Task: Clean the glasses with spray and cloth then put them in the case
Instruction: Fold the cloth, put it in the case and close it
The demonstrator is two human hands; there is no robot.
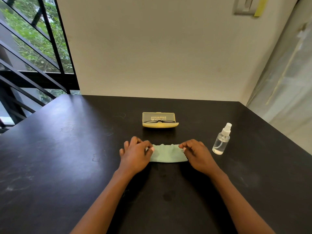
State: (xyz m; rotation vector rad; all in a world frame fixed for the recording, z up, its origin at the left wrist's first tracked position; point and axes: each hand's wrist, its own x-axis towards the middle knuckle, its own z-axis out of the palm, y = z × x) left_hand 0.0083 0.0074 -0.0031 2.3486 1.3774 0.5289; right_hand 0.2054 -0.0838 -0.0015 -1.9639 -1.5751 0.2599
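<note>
A broad table [70, 149] with a matte black top, faintly scuffed and smudged, fills the lower view; its far edge meets a plain cream wall [152, 48]. At ten o'clock from the table's middle, a window [33, 39] with slanted black metal bars shows green foliage.

At twelve o'clock from the hands lies the case [160, 120], a yellow, rounded rectangular hard shell, open, its lid raised with printed text on the inner face. The glasses [159, 121], thin and dark-framed, sit inside the case's lower half.

Near the table's centre lies the cloth [168, 153], a soft pale green strip with zigzag pinked edges, apparently folded, flat on the tabletop. The left hand [136, 153] pinches the cloth's far corner at nine o'clock between thumb and fingertip. The right hand [196, 153] pinches the opposite far corner at three o'clock the same way.

At three o'clock of the right hand, just beside it, stands the spray bottle [221, 140], a small clear plastic cylinder with a white pump nozzle, upright and holding a little clear liquid.
</note>
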